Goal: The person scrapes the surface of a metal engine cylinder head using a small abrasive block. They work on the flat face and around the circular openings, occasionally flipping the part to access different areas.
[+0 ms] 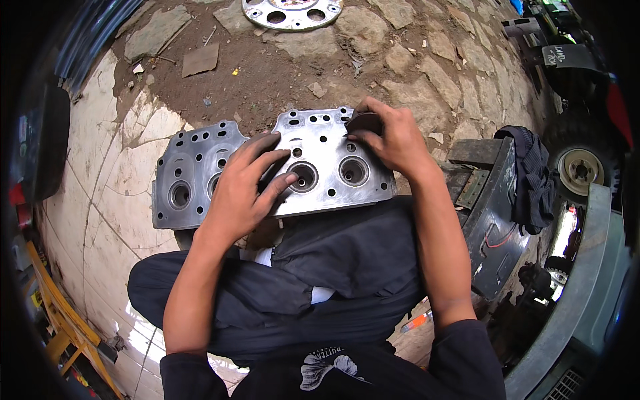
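Note:
Two grey metal cylinder heads lie side by side in front of my knees. The left cylinder head point(193, 155) looks duller; the right cylinder head point(320, 180) is brighter, with round valve seats and several bolt holes. My left hand point(248, 183) rests on the inner side of the right one, fingers spread, covering the join between the two. At the far right corner of the brighter head, my right hand point(397, 137) pinches a small dark piece, seemingly sandpaper point(364, 122), between thumb and fingers against the metal.
A round metal plate with holes point(293, 15) lies on the dirt and stones ahead. To the right stand a dark metal box point(490, 227) with a dark cloth point(530, 177) draped over it, and a wheel point(581, 170). A yellow frame point(67, 320) is at the lower left.

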A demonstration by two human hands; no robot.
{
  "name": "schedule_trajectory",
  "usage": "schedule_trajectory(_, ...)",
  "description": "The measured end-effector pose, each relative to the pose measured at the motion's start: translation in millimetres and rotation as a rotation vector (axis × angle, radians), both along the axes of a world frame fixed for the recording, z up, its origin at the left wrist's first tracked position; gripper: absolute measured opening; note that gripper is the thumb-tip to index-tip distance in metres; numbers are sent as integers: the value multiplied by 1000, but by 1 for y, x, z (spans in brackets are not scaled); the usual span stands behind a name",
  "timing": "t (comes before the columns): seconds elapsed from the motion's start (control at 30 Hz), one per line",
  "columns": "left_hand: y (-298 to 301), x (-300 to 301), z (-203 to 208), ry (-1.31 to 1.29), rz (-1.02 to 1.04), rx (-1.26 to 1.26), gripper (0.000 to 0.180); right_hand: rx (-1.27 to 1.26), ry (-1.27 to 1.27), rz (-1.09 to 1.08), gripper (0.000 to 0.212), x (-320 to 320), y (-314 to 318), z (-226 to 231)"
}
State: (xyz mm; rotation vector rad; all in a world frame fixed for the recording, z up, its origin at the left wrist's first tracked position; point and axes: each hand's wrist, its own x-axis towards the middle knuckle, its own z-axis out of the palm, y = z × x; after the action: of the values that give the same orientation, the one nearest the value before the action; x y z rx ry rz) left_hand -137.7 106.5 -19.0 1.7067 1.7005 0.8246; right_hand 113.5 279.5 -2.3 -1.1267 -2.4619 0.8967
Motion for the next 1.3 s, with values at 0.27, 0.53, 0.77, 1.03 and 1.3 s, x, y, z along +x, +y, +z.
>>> schedule_trajectory(0.27,4,-2,-8,29,62,14,42,8,49,18,45,4,2,-12)
schedule_trajectory(0.53,7,-4,-17,228,101,-8,55,-5,76,16,38,-2,5,-9)
schedule_trajectory(0.77,18,2,-25,282,181,9,55,179,10,-20,63,-11,5,-30)
schedule_trajectory(1.03,22,2,-27,661,177,-136,45,-127,481,-453,70,-8,-43,56)
schedule_trajectory(1.3,13,53,55,115,112,93,46,-745,1218,-306,29,-7,-27,47)
